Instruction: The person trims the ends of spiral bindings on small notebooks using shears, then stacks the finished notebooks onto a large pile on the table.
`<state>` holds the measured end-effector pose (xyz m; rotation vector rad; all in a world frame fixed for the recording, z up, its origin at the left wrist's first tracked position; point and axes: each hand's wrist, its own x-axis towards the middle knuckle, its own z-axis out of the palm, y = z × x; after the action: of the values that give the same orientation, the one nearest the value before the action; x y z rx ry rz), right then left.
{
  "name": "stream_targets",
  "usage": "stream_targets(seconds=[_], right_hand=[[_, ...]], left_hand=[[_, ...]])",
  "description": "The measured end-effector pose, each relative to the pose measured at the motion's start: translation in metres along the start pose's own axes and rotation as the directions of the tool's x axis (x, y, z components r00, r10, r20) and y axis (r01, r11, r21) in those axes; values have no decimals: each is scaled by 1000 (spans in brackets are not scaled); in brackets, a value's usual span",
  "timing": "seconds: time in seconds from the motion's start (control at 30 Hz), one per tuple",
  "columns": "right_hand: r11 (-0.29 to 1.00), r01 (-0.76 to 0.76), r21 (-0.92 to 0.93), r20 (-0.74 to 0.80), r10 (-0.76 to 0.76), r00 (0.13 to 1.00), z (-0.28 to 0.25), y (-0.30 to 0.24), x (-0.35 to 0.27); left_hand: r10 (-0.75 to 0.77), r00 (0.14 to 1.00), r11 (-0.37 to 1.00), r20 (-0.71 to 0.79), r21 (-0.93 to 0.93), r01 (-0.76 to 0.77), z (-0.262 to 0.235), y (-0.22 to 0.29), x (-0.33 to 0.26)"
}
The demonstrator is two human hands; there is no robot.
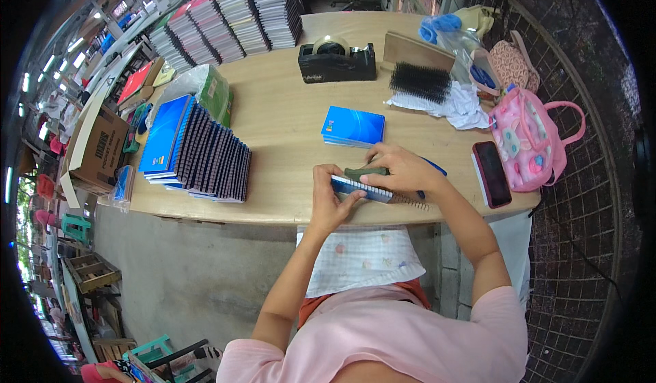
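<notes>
Head view: pale desk (273,127)
Left hand (328,202): grip pinching blue notebook (347,188)
Right hand (403,168): grip pinching green pad (362,174) at its edge
Wire coil (414,204): jutting rightward

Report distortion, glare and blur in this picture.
Head view: black corners, and the near edge of the light-brown wooden table bows; head view, upper left: white tube-shaped ceiling lights glare; head view, centre: bare left hand and bare right hand show no obvious motion blur.
</notes>
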<state>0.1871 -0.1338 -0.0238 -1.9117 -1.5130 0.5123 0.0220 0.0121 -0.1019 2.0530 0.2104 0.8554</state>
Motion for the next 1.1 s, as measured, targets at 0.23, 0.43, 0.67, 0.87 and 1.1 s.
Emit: stream_targets(seconds=[0.23, 0.43, 0.67, 0.87, 1.1], right_hand=[[988, 56, 147, 22, -59, 998, 9, 5, 2], [880, 107, 462, -29, -105, 994, 3, -5, 2], [905, 68, 421, -50, -51, 997, 4, -15, 4], [965, 34, 260, -63, -18, 998, 6, -16, 4], [925, -274, -262, -571, 80, 817, -15, 22, -25]], left_hand=[[-324, 941, 611, 99, -738, 288, -24, -31, 0], [-326, 940, 575, 103, -768, 283, -26, -32, 0], [-312, 933, 567, 182, -752, 336, -28, -14, 5], [-295, 935, 601, 199, -722, 343, -29, -9, 6], [-298, 941, 667, 163, -670, 327, -39, -3, 5]])
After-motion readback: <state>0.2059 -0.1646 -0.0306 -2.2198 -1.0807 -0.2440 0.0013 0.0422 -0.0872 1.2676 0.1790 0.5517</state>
